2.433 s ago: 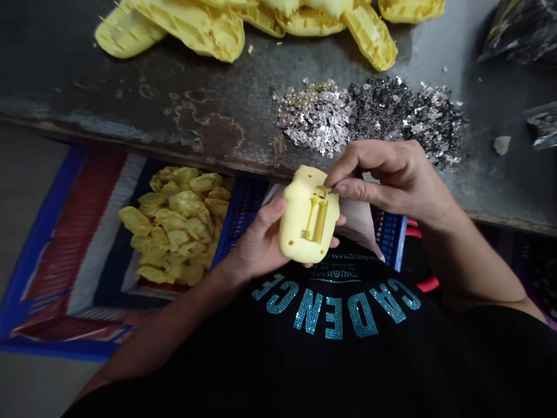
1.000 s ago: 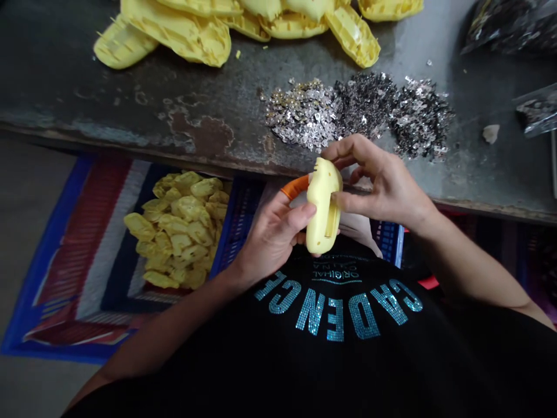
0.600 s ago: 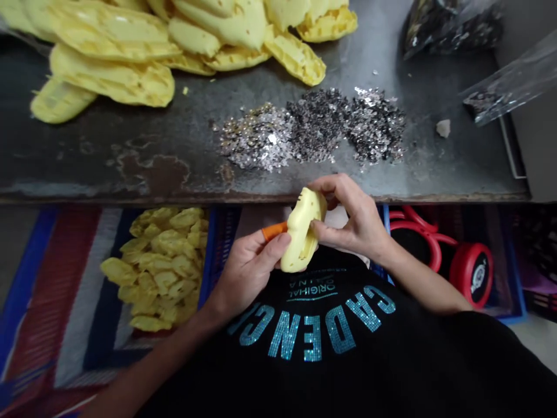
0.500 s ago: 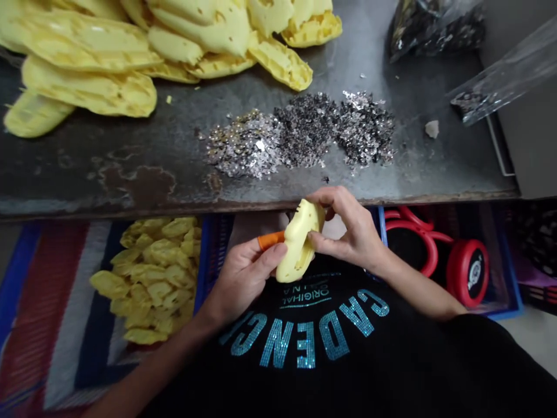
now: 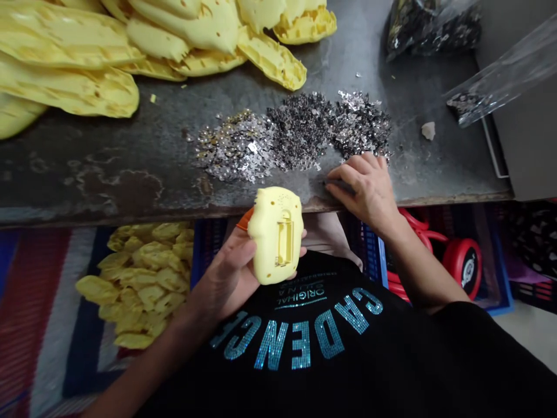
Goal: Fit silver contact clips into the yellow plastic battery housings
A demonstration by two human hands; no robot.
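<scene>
Pretty simple scene here. The left hand [image 5: 224, 276] is grasping a rounded yellow plastic case [image 5: 276, 235], fingers wrapped round the back and fingertips just showing at its far edge, with the case held up just off the table edge and its slotted side facing up. A small orange piece [image 5: 244, 219] pokes out behind it by the hand. The right hand [image 5: 365, 191] sits on the edge of a scuffed grey metal table [image 5: 108, 180], fingers curled down just beside the heaps of silver and dark sequins [image 5: 300, 130]. Can't tell if they're pinching anything. Big yellow plastic shell halves [image 5: 191, 35] are piled further along the table, and a blue crate [image 5: 206, 244] of small yellow pieces [image 5: 143, 273] sits below its edge, by the person's left arm.
</scene>
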